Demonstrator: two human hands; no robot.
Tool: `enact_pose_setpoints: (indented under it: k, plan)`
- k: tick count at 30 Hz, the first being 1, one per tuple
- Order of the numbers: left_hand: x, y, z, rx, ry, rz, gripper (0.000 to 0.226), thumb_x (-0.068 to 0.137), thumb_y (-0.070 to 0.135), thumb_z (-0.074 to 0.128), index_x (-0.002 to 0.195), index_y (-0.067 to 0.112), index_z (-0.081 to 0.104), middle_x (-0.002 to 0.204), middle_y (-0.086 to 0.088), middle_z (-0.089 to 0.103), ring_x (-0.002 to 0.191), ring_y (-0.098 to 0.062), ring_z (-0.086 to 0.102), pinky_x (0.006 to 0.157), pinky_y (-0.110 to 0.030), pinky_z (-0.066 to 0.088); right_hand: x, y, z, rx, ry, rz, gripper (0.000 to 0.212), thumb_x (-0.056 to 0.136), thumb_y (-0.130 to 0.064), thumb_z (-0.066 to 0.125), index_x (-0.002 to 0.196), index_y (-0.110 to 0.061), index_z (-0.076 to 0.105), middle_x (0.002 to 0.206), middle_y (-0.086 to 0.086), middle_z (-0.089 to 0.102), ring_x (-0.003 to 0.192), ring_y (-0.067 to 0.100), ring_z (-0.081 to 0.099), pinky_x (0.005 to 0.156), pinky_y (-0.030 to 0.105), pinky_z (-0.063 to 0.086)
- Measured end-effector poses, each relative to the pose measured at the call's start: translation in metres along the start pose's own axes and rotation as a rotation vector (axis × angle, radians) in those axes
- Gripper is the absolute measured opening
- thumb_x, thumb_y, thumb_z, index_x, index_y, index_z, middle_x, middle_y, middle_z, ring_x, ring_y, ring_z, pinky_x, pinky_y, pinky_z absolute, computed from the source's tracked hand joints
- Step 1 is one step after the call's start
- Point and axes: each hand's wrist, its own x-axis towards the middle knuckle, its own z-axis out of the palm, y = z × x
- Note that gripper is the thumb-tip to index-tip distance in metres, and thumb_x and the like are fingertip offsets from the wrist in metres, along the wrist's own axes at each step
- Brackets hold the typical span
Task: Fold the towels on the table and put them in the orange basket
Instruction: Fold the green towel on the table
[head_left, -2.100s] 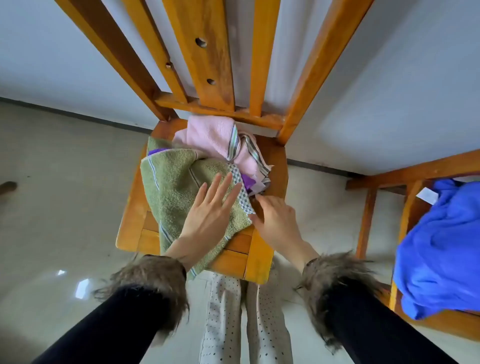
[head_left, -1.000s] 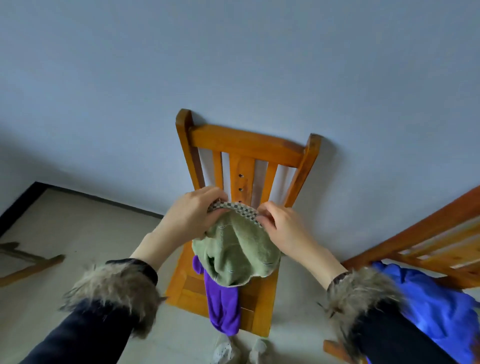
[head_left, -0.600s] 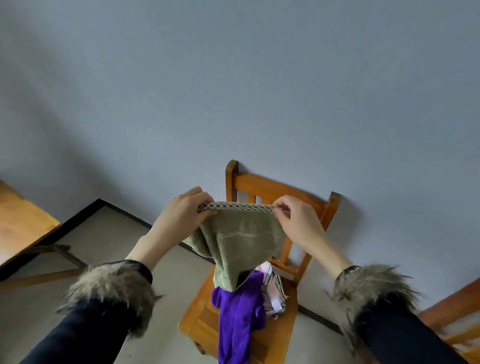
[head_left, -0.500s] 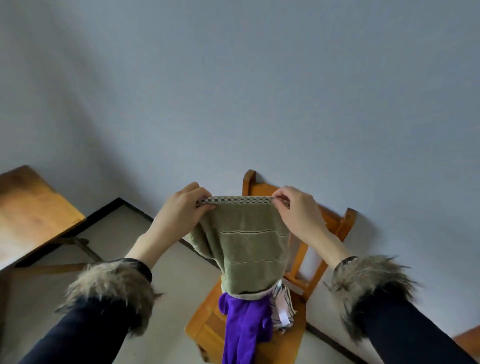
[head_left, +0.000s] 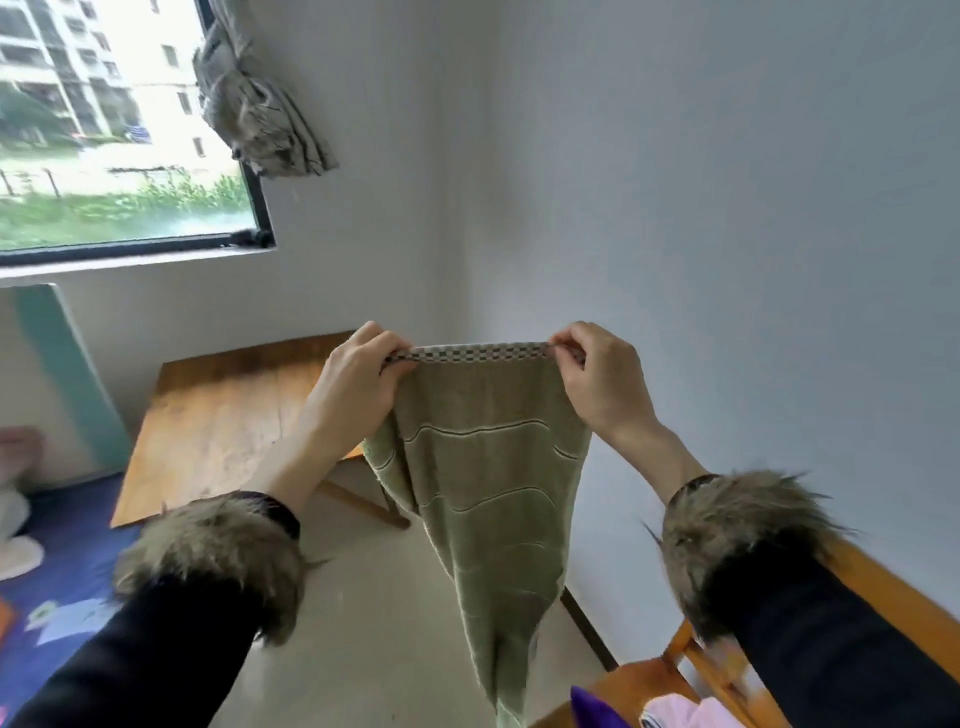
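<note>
White walls and a wooden counter (head_left: 228, 415) are seen behind. The green towel (head_left: 488, 483) is held up in the air, pinched at its top corners by the left hand (head_left: 358, 384) and right hand (head_left: 602, 384). It looks soft, light and floppy, so the corners are best held.

I am in a plain room of a home: bare pale walls (head_left: 727, 208) meet at a corner, a dark-framed window (head_left: 124, 124) looks out on apartment blocks and greenery, a knotted grey curtain (head_left: 254, 98) hangs beside it, a worn wooden counter (head_left: 223, 415) stands beneath, and an orange wooden chair (head_left: 691, 670) carries laundry.
</note>
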Motion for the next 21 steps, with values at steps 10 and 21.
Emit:
enact_pose_setpoints:
  k: [10,21]
  plan:
    - [0.047,-0.174,-0.08,0.105,0.104,-0.125,0.012,0.084,0.013,0.067,0.091,0.004,0.068,0.092,-0.005,0.062,0.079,-0.013,0.05,0.071,-0.014,0.032,0.106,-0.091,0.181,0.045,-0.035,-0.1,0.013,0.091,-0.011,0.056,0.095,-0.008,0.068,0.096,0.007,0.068,0.086,0.025,0.061,0.075,0.029,0.044]
    - [0.119,-0.337,-0.098,0.172,0.122,-0.193,0.017,0.087,0.017,0.065,0.095,0.003,0.068,0.095,-0.009,0.064,0.082,-0.016,0.051,0.078,-0.022,0.039,0.218,-0.133,0.339,0.029,-0.067,-0.117,0.015,0.09,-0.013,0.055,0.097,-0.011,0.069,0.099,0.009,0.068,0.094,0.029,0.06,0.085,0.042,0.044]
